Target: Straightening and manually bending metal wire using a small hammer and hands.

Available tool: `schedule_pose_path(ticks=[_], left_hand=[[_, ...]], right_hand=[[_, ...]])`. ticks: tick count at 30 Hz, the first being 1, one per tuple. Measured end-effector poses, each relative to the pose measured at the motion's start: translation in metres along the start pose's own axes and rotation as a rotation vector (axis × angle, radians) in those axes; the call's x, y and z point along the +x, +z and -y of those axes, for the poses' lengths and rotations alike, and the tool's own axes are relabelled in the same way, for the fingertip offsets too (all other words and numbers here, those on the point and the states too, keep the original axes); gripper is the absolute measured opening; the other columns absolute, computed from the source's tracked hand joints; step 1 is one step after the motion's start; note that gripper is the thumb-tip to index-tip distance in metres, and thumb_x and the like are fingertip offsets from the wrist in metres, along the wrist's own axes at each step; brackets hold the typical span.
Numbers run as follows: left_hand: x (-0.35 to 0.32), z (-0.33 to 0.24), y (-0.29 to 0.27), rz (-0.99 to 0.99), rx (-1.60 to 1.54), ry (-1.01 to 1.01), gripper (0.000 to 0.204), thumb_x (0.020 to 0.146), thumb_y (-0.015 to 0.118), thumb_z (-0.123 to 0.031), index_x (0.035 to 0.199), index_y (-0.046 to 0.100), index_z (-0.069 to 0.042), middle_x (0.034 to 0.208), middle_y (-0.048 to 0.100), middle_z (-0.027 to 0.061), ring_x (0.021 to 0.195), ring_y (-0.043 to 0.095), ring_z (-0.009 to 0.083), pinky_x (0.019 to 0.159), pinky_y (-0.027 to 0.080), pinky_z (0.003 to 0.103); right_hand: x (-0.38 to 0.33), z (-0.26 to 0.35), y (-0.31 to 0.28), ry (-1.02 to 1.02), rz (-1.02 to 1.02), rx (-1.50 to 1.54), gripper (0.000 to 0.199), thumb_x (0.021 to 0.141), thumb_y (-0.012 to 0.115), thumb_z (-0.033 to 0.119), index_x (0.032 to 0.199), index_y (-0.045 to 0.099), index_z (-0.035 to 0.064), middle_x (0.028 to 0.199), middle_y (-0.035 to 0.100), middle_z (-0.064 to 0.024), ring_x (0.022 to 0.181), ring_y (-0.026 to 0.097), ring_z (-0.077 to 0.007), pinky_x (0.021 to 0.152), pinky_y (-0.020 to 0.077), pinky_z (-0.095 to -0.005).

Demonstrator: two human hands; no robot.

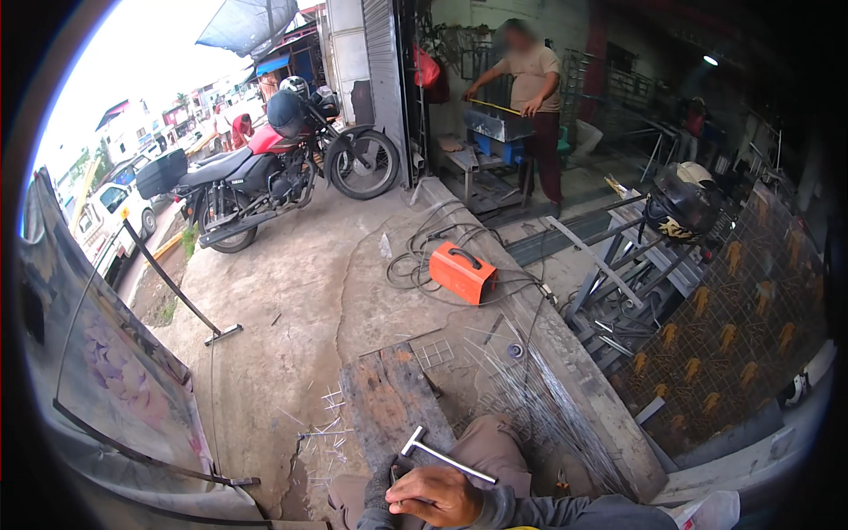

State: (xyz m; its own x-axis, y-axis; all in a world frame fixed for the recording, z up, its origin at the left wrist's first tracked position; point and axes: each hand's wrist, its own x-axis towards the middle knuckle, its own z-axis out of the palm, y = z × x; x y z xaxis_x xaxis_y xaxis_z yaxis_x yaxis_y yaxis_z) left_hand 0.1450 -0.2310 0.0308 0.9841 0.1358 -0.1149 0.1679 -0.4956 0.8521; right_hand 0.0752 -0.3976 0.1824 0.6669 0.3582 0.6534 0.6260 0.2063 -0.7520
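My right hand [437,496], bare below a dark sleeve, is at the lower middle with its fingers curled together. It lies against my left hand [378,490], which looks dark-covered, perhaps gloved, and is largely hidden. What is pinched between them, if anything, I cannot make out. Just beyond the hands, a silvery T-shaped metal tool [452,461], hammer-like, rests slanting across my lap by the near end of a worn wooden board [389,389]. My knees in brown trousers [495,446] flank the board.
An orange welding machine [463,273] stands ahead among tangled cables [411,269]. Thin metal rods [565,415] and a small wire grid [433,354] lie on the concrete. Cut rod pieces [331,446] are scattered left. A motorcycle [265,168] and a person [534,79] holding a yellow tape are farther off.
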Motion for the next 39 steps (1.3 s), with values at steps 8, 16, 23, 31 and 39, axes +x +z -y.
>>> schedule_pose_path(ticks=[8, 16, 23, 31, 39], left_hand=[[0.004, 0.0, 0.006, 0.038, -0.007, 0.048, 0.036, 0.091, 0.06, -0.029, 0.124, 0.062, -0.015, 0.105, 0.07, 0.0188, 0.096, 0.069, 0.0328, 0.083, 0.053, 0.04], [0.0, 0.012, 0.007, 0.052, -0.014, 0.08, 0.036, 0.092, 0.06, -0.029, 0.125, 0.062, -0.015, 0.106, 0.069, 0.019, 0.097, 0.069, 0.0332, 0.084, 0.053, 0.04], [-0.006, 0.027, 0.009, 0.069, -0.013, 0.109, 0.036, 0.092, 0.06, -0.029, 0.125, 0.061, -0.015, 0.107, 0.069, 0.0192, 0.097, 0.069, 0.0336, 0.084, 0.053, 0.04], [-0.014, 0.044, 0.017, 0.101, -0.006, 0.154, 0.036, 0.092, 0.059, -0.029, 0.126, 0.061, -0.016, 0.108, 0.069, 0.0194, 0.098, 0.068, 0.034, 0.084, 0.053, 0.041], [-0.052, 0.1, 0.012, 0.001, -0.013, 0.086, 0.037, 0.092, 0.059, -0.029, 0.126, 0.061, -0.016, 0.109, 0.069, 0.0197, 0.098, 0.068, 0.0344, 0.085, 0.053, 0.041]], right_hand=[[-0.002, 0.003, -0.005, 0.009, 0.015, 0.011, 0.016, 0.09, 0.07, 0.013, 0.1, 0.065, 0.0009, 0.091, 0.071, -0.0104, 0.081, 0.07, -0.0256, 0.069, 0.0554, -0.0333], [0.0, 0.004, -0.003, 0.074, 0.026, 0.018, 0.015, 0.091, 0.069, 0.015, 0.098, 0.065, 0.0021, 0.088, 0.069, -0.0097, 0.078, 0.069, -0.0256, 0.067, 0.0545, -0.0328], [0.003, -0.002, -0.001, 0.121, -0.024, 0.006, 0.015, 0.092, 0.069, 0.017, 0.096, 0.065, 0.0022, 0.086, 0.068, -0.0104, 0.077, 0.069, -0.0257, 0.066, 0.0537, -0.0332], [0.006, 0.002, -0.005, 0.158, 0.07, 0.034, 0.016, 0.093, 0.068, 0.016, 0.098, 0.065, 0.0017, 0.089, 0.069, -0.0114, 0.08, 0.069, -0.0264, 0.068, 0.0536, -0.0335], [0.008, -0.002, 0.003, -0.026, 0.116, -0.033, 0.019, 0.086, 0.072, 0.008, 0.103, 0.066, 0.0014, 0.096, 0.072, -0.0115, 0.087, 0.072, -0.0253, 0.077, 0.0589, -0.0341]])
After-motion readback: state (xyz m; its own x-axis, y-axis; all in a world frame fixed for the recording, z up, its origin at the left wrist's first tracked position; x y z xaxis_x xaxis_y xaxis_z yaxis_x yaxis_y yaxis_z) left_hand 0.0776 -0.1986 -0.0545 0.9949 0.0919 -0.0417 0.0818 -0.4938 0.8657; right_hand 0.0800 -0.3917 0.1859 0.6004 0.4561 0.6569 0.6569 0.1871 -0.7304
